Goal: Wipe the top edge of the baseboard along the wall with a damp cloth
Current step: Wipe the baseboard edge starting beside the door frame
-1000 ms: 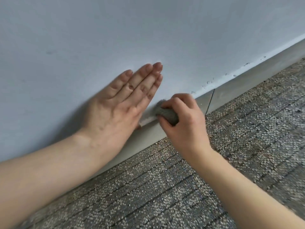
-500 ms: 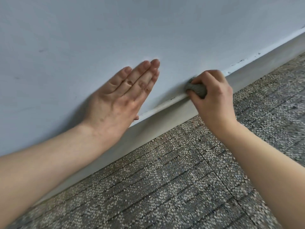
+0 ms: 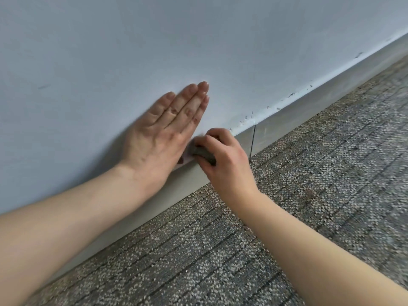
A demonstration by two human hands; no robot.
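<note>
Hands: right hand [image 3: 227, 164] is gripping the grey cloth [image 3: 204, 153], fingers curled round it, pressing it onto the top edge of the baseboard [image 3: 298, 120], just beside the left hand [image 3: 163, 138]. That one is lying flat on the wall [image 3: 198, 40], fingers straight and together (bracing, I'd guess). Cloth is sitting just short of the baseboard's vertical joint [image 3: 252, 140]. Dark specks [image 3: 291, 95] are showing along the edge beyond it, so wipe that way: firm pressure into the wall corner, cloth staying clear of the carpet [image 3: 309, 206].
</note>
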